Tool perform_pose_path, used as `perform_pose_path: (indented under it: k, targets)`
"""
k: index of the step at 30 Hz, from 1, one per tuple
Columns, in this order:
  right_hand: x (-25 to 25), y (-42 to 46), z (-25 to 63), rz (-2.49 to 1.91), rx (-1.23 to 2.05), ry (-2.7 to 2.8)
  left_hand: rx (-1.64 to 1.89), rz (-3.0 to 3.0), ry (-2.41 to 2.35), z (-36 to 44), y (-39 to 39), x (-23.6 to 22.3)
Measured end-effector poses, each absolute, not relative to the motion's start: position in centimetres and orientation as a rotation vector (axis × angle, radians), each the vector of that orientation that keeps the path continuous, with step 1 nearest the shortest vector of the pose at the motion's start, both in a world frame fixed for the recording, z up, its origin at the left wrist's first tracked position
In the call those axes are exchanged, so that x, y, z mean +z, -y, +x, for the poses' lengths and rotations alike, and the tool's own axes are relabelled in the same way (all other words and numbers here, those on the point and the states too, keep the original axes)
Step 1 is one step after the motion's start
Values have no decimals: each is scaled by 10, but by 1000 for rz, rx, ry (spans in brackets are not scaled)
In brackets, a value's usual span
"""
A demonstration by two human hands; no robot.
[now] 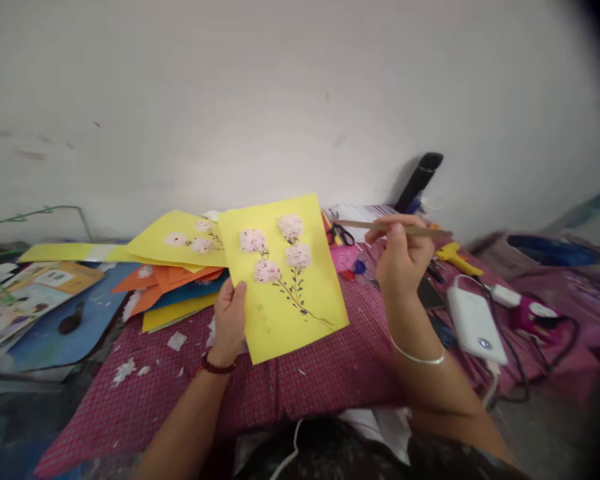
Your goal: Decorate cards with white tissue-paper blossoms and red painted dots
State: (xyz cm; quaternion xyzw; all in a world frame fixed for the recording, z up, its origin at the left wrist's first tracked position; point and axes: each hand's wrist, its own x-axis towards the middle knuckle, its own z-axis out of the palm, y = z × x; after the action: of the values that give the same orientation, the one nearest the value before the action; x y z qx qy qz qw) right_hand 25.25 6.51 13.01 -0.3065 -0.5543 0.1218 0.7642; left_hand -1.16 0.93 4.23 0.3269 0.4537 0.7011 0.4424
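My left hand [230,317] grips the lower left edge of a yellow paper sheet [310,290], held up and tilted above the table. Several fluffy pale pink flowers with red specks sit on the sheet, over drawn brown stems and small dark leaves. To the right of the sheet, my right hand [403,257] is raised, its fingers closed round a thin brown stick [427,232] lying nearly level. Whether the stick is a brush or a pencil I cannot tell. Its left end points towards the sheet's upper right edge.
Behind on the left, another flowered yellow sheet [155,237] lies over orange paper [163,287] and other coloured sheets. Black-handled scissors [341,235], a yellow glue gun [457,257] and a white power bank [477,323] with cables lie rightward. White scraps [125,372] dot the checked cloth [145,413].
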Motion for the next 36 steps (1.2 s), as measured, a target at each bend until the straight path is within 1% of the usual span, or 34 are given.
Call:
perform_pose_path:
  k: [4,6,8,11,19,22,25,28,32,34,36]
  targets:
    - [75,-82,301,-1000,336,1207,1829,831,-1174,-16,-18,42]
    - [45,-87,316,-1226,386,1270,1851,852,-1193,-20,-22,42]
    - [25,-91,324,-1354,400,1341,1851,849,-1229,-24,-25,42]
    - [13,-97,329,-1411,402,1392,1848,810,-1278,-27,-27,43]
    - [5,-103,328,-1469,452,1479,1809,772,-1302,-22,-27,41]
    - [12,-97,326,-1413,459,1446,1799,743,-1265,-21,-24,39]
    - [33,-88,318,-1270,430,1313,1783,731,-1204,-21,-22,40]
    - [69,-74,296,-885,438,1090,1741,759,-1159,-21,-21,41]
    - [123,-55,250,-644,472,1202,1707,808,-1155,-19,-15,43]
    - [138,-53,228,-611,479,1281,1720,839,-1162,-18,-13,43]
    - [142,-56,212,-598,482,1343,1743,882,-1164,-17,-10,44]
